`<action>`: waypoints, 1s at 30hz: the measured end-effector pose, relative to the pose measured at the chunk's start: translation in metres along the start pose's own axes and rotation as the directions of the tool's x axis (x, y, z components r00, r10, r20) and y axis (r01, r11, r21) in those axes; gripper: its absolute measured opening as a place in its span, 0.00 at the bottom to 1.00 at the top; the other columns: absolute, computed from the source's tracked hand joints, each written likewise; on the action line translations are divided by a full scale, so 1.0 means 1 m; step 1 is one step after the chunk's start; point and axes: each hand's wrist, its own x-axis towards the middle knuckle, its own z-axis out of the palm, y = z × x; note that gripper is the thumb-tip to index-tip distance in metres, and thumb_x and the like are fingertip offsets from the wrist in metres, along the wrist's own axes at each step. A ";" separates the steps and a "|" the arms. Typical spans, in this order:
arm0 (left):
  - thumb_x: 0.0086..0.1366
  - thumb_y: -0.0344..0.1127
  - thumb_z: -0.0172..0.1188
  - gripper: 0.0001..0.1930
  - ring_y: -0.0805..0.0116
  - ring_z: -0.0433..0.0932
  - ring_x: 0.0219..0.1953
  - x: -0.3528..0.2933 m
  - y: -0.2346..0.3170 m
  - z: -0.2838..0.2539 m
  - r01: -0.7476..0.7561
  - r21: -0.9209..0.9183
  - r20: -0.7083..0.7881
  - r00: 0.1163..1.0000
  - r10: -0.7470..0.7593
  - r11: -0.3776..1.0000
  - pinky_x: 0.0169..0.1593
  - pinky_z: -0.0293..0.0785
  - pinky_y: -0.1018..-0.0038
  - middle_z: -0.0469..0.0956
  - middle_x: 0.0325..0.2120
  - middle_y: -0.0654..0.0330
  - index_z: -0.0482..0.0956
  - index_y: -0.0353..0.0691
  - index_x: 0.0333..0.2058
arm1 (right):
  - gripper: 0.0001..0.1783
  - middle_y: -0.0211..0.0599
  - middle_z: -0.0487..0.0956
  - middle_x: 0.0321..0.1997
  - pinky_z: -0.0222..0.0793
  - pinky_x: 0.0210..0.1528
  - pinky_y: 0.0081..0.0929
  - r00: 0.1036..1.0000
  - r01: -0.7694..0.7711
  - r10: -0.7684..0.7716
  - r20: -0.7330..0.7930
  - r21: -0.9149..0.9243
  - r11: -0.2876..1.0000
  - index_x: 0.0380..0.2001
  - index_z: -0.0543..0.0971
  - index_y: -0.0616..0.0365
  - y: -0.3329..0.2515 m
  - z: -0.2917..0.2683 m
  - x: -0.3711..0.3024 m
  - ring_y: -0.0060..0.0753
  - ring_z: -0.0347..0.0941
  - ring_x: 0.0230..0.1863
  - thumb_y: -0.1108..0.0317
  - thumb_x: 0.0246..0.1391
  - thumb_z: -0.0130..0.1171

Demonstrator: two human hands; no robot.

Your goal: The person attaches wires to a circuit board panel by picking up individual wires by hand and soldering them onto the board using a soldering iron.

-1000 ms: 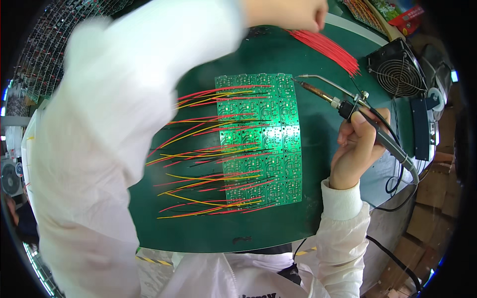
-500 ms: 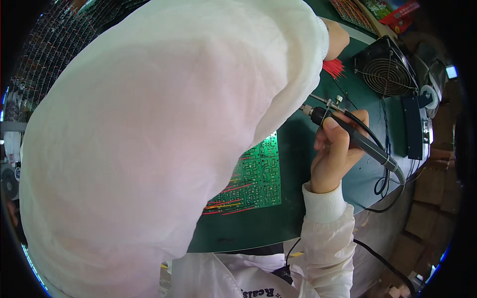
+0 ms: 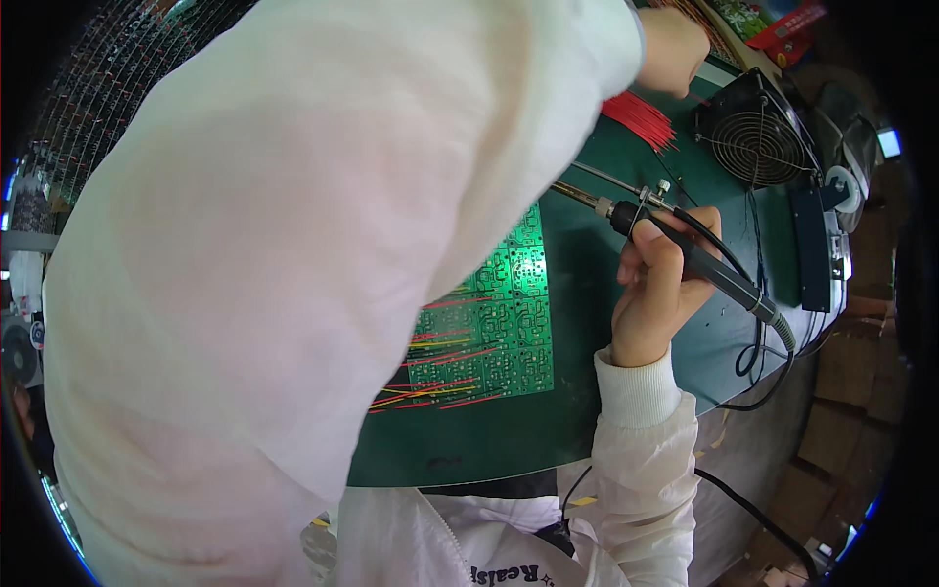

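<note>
My left arm in a white sleeve point(image 3: 293, 274) crosses most of the view. My left hand point(image 3: 675, 49) is at the far top right, curled just above a bundle of red wires point(image 3: 641, 119); its fingers are hidden. My right hand point(image 3: 660, 293) grips a black soldering iron point(image 3: 709, 269), whose metal tip point(image 3: 572, 193) points left over the mat. A green circuit board point(image 3: 499, 333) with red and yellow wire leads lies left of that hand, mostly hidden by my sleeve.
The board rests on a dark green mat point(image 3: 587, 430). A black fan with a wire grille point(image 3: 758, 142) stands at the back right. The iron's black cable point(image 3: 758, 367) hangs off the right side. Brown cardboard boxes point(image 3: 831, 430) sit beyond the bench.
My left arm has swung across the view and now covers most of the board; its hand has moved right to the red wire bundle. My right hand with the iron has shifted only slightly.
</note>
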 end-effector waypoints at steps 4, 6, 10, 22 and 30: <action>0.48 0.28 0.57 0.07 0.60 0.78 0.31 -0.039 -0.016 -0.066 -0.128 -0.491 -0.298 0.954 -0.028 0.862 0.36 0.73 0.70 0.78 0.26 0.48 0.78 0.32 0.28 | 0.10 0.32 0.68 0.16 0.56 0.16 0.13 1.000 0.004 -0.003 -0.010 0.031 1.000 0.24 0.63 0.60 -0.001 0.003 -0.002 0.15 0.60 0.13 0.76 0.40 0.54; 0.51 0.29 0.56 0.08 0.62 0.78 0.29 -0.063 -0.012 -0.073 -0.072 -0.581 -0.285 0.951 -0.119 0.811 0.36 0.73 0.72 0.78 0.24 0.52 0.79 0.33 0.29 | 0.10 0.32 0.68 0.16 0.56 0.16 0.13 0.999 0.008 -0.010 -0.044 -0.040 0.999 0.23 0.63 0.60 0.007 -0.011 0.002 0.15 0.60 0.13 0.76 0.40 0.54; 0.52 0.30 0.56 0.08 0.67 0.77 0.28 -0.147 0.013 -0.129 0.207 -0.553 -0.202 0.906 -0.371 0.807 0.36 0.72 0.76 0.78 0.24 0.53 0.78 0.31 0.29 | 0.10 0.32 0.68 0.16 0.55 0.15 0.13 1.000 0.012 -0.012 -0.017 0.030 0.999 0.23 0.63 0.59 -0.003 0.004 -0.001 0.16 0.59 0.12 0.75 0.40 0.55; 0.49 0.25 0.62 0.05 0.63 0.72 0.26 -0.254 0.057 -0.054 0.154 -0.307 -0.339 0.904 -0.259 0.939 0.29 0.69 0.73 0.72 0.23 0.60 0.75 0.36 0.26 | 0.10 0.32 0.64 0.15 0.52 0.13 0.13 0.996 0.068 -0.068 -0.051 0.011 0.998 0.23 0.61 0.59 -0.006 -0.004 -0.028 0.17 0.55 0.10 0.73 0.41 0.54; 0.48 0.26 0.63 0.06 0.64 0.72 0.27 -0.261 0.059 -0.036 0.202 -0.234 -0.339 0.900 -0.275 0.951 0.30 0.70 0.72 0.71 0.24 0.61 0.75 0.35 0.25 | 0.12 0.31 0.63 0.15 0.52 0.14 0.12 0.997 0.080 -0.080 0.006 -0.006 0.997 0.23 0.60 0.58 -0.002 -0.006 -0.034 0.17 0.55 0.11 0.72 0.41 0.55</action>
